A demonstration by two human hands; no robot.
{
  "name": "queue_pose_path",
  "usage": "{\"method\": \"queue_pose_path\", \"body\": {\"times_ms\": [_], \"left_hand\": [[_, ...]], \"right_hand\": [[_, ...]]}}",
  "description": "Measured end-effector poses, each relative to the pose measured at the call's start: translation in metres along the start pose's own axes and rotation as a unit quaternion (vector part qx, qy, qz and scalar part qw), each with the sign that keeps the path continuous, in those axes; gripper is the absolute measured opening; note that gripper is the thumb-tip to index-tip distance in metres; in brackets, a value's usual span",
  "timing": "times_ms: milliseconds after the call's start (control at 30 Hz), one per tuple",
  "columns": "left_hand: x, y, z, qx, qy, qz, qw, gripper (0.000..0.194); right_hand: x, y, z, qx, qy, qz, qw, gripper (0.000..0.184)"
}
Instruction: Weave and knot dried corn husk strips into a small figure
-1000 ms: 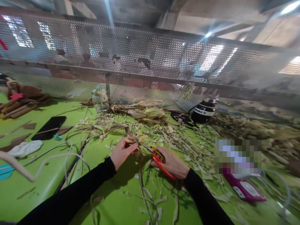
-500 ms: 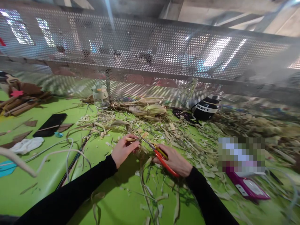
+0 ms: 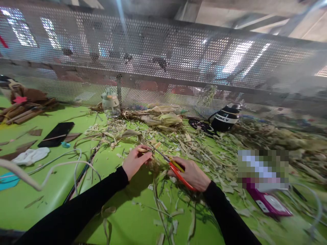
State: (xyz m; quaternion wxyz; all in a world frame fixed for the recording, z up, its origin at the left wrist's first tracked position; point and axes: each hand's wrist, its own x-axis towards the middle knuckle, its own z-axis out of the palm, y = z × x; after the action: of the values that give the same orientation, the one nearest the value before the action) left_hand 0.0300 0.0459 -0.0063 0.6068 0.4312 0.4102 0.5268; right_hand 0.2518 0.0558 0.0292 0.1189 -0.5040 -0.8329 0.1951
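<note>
L hand [image 3: 134,162]: thumb & fingers together, clamped on a pale dry strip [image 3: 143,150], prob. husk, above the green bench [image 3: 122,219]. R hand [image 3: 195,175] is wrapped round the scissors [image 3: 181,176], tips right by the L fingertips; can't tell if the blades are apart. I'd pinch firmly, w/ fingertips well back from the blades, & use small, slow snips, b/c dry stuff may split. Long strands [image 3: 156,197] below the hands could snag. Farther out: husk bundle [image 3: 166,119], clear bottle [image 3: 111,105], black jug [image 3: 224,119].
</note>
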Motion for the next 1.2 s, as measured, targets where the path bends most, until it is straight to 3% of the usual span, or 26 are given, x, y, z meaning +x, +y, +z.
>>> {"method": "queue_pose_path", "body": {"times_ms": [200, 333, 567, 733, 800, 867, 967, 1200], "left_hand": [[-0.001, 0.003, 0.001, -0.004, 0.006, -0.003, 1.0, 0.034], [-0.003, 0.008, 0.003, -0.017, 0.019, -0.013, 1.0, 0.037], [-0.002, 0.001, 0.002, -0.003, -0.005, -0.005, 1.0, 0.032], [-0.003, -0.006, 0.002, -0.008, -0.005, -0.014, 1.0, 0.033], [-0.002, -0.007, 0.002, -0.032, 0.003, -0.022, 0.999, 0.035], [0.0, -0.008, 0.0, -0.064, 0.01, -0.021, 0.998, 0.034], [0.002, -0.007, -0.002, -0.1, 0.001, -0.006, 0.995, 0.03], [0.0, -0.007, 0.0, -0.068, -0.022, 0.015, 0.997, 0.029]], "right_hand": [[-0.001, -0.001, 0.001, 0.02, 0.013, -0.009, 1.0, 0.038], [0.001, 0.004, 0.004, 0.004, 0.065, 0.008, 0.998, 0.04], [0.004, 0.023, 0.001, -0.13, 0.148, 0.102, 0.975, 0.028], [0.003, 0.026, -0.007, -0.102, 0.173, 0.102, 0.974, 0.033], [0.001, 0.02, -0.009, -0.052, 0.151, 0.089, 0.983, 0.036], [-0.002, 0.011, -0.011, -0.009, 0.091, 0.054, 0.994, 0.041], [-0.006, 0.0, -0.009, -0.005, 0.024, 0.02, 0.999, 0.053], [-0.006, -0.005, -0.004, -0.041, 0.033, 0.001, 0.999, 0.063]]}}
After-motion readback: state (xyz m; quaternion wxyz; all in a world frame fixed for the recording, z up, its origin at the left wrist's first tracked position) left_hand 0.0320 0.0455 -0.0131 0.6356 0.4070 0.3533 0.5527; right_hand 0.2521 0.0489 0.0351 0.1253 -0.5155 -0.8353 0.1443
